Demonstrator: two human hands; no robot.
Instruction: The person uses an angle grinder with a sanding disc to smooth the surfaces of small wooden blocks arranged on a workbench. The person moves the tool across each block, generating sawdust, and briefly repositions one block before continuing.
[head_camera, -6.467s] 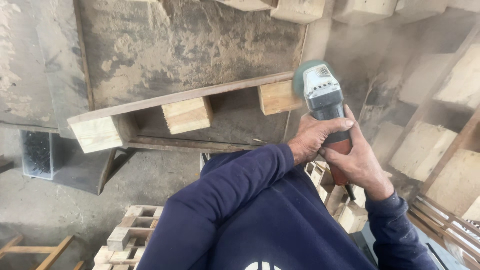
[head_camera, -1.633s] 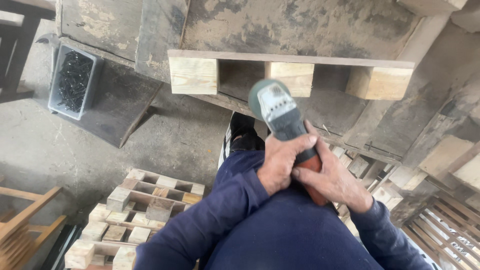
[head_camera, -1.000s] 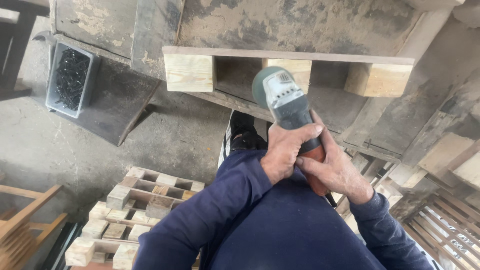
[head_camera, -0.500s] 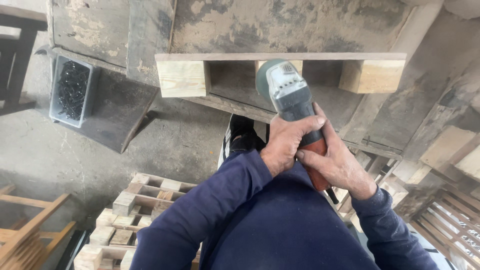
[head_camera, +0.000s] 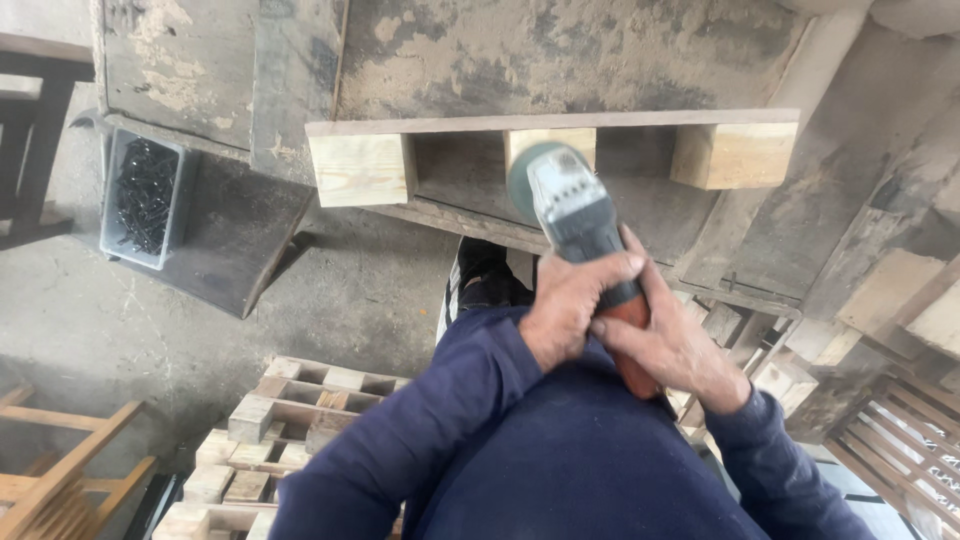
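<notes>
Gripping a grinder (head_camera: 575, 215) with both hands, near the middle of the scene. Left hand (head_camera: 572, 308) wrapped tight round the grey body, fingers curled over the top. Right hand (head_camera: 672, 345) closed on the orange rear grip just behind, touching the left hand. Green round head of the grinder pointing far, overlapping the middle block (head_camera: 550, 142) of a pallet runner; contact with the wood cannot be told.

Runner made of a thin plank (head_camera: 560, 121) lying left to right with three pale blocks under it: left block (head_camera: 360, 168), the middle one, and right block (head_camera: 733, 155), resting on a dusty, scuffed table (head_camera: 560, 50). Dark blue sleeves (head_camera: 440, 430) filling the near part of the scene, a black shoe (head_camera: 485, 275) on the floor (head_camera: 90, 310) just below the table edge.

Far left, a clear tray of dark nails (head_camera: 143, 198) sitting on a dark slab. Near left, a stack of small pallets (head_camera: 290, 420), and beside it at the left edge, slatted wooden frames (head_camera: 60, 470). More wooden offcuts and slats (head_camera: 900, 440) piled at the right.
</notes>
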